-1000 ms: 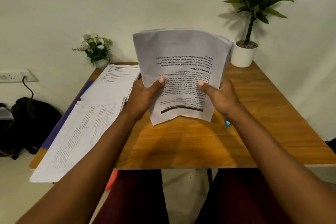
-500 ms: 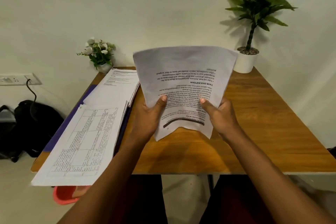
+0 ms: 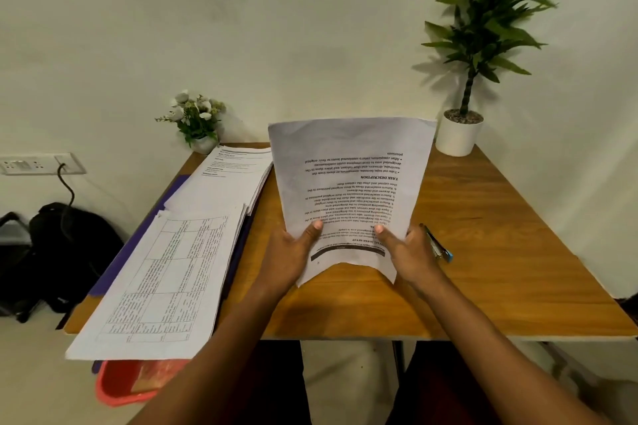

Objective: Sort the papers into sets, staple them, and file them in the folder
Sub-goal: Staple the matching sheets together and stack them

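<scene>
Closest to you, below the near left corner of the table, a red basket sits partly hidden under overhanging paper.

Over the middle of the table, your left hand and right hand both grasp the held set of papers by its near end. Each thumb is pressed on the printed face and the fingers are curled behind it. The set stands almost upright, leaning away from you, above the bare wood between the paper piles and the stapler-like object. Its print is upside down to you: a dark banner lies across the near edge, with numbered lines, a bold "TASK DESCRIPTION" heading and bullet lines beyond. The near edge bows up in an arch between your hands and the far edge is slightly wavy. You cannot tell how many sheets it holds.

Just beside your right hand lies a dark object with a blue tip, perhaps the stapler.

To your left, a near stack topped by a ruled grid of small print overhangs the table edge. A far stack lies behind it. Both rest on a purple folder.

At the back edge stand a small flower pot and a tall plant in a white pot.
</scene>
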Demonstrator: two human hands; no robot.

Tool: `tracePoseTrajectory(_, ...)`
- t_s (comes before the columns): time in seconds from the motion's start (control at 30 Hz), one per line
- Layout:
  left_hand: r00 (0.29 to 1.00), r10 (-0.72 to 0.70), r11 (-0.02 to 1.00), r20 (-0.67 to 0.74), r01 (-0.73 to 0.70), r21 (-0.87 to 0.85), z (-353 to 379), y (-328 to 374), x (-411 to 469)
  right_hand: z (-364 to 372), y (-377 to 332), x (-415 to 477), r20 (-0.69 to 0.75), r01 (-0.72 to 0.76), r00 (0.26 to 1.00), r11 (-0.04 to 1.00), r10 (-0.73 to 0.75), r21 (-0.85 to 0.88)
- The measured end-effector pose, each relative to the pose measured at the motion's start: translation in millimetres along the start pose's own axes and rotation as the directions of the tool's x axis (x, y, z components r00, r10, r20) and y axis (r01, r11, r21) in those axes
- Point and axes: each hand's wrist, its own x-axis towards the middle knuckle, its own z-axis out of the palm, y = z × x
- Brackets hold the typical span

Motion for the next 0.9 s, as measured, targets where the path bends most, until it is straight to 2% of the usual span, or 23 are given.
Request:
tracePoseTrajectory(0.13, 0.999, -0.013, 0.999, -0.047, 0.011, -0.051, -2.1, 2.7, 1.8, -7.1, -15.1, 0.5, 0.035, 0.008, 0.999, 0.999, -0.006, -0.036)
tracePoseTrajectory(0.27, 0.984, -0.156, 0.923, -0.082, 0.116, -0.366, 1.6, 10.2, 1.9, -23.6, -38.7, -3.4, 0.057, 0.029, 0.998, 0.999, -0.030, 0.018)
tracePoseTrajectory(0.33, 0.980, -0.182, 0.876, -0.075, 0.127, -0.466, 3.4, 13.8, -1.0, -27.4, -41.5, -9.8, 0.000, -0.004, 1.000, 0.988, 0.004, 0.157)
tracePoseTrajectory(0.37, 0.981, -0.182, 0.857, -0.064, 0.127, -0.500, 4.8, 14.0, -3.0, -26.3, -40.1, -14.0, -0.021, -0.032, 0.999, 0.958, 0.039, 0.283)
tracePoseTrajectory(0.43, 0.982, -0.189, 0.813, -0.030, 0.139, -0.565, 11.2, 14.9, -9.4, -19.3, -35.4, -24.4, -0.009, -0.078, 0.995, 0.848, 0.097, 0.524)
tracePoseTrajectory(0.53, 0.982, -0.185, 0.763, 0.033, 0.165, -0.625, 26.5, 12.2, -20.7, -3.3, -34.6, -39.0, 0.025, -0.076, 0.997, 0.788, 0.076, 0.611)
tracePoseTrajectory(0.6, 0.978, -0.190, 0.735, 0.081, 0.196, -0.649, 36.6, 10.2, -27.1, 5.6, -37.3, -43.1, 0.036, -0.058, 0.998, 0.785, 0.046, 0.617)
tracePoseTrajectory(0.67, 0.976, -0.210, 0.732, 0.062, 0.199, -0.651, 40.6, 8.7, -29.5, 7.5, -40.0, -41.7, 0.038, -0.053, 0.999, 0.781, 0.037, 0.622)
tracePoseTrajectory(0.73, 0.976, -0.217, 0.756, 0.018, 0.180, -0.629, 34.8, 10.7, -27.0, 1.5, -42.8, -36.7, 0.020, -0.045, 0.999, 0.820, 0.041, 0.571)
tracePoseTrajectory(0.83, 0.970, -0.207, 0.818, -0.131, 0.098, -0.567, 4.8, 22.7, -12.9, -18.3, -46.2, -27.2, 0.006, -0.033, 0.999, 0.887, 0.034, 0.461)
tracePoseTrajectory(0.9, 0.947, -0.157, 0.928, -0.281, 0.043, -0.371, -26.1, 30.2, 3.7, -33.5, -50.1, -20.8, 0.008, -0.032, 0.999, 0.925, 0.031, 0.379)
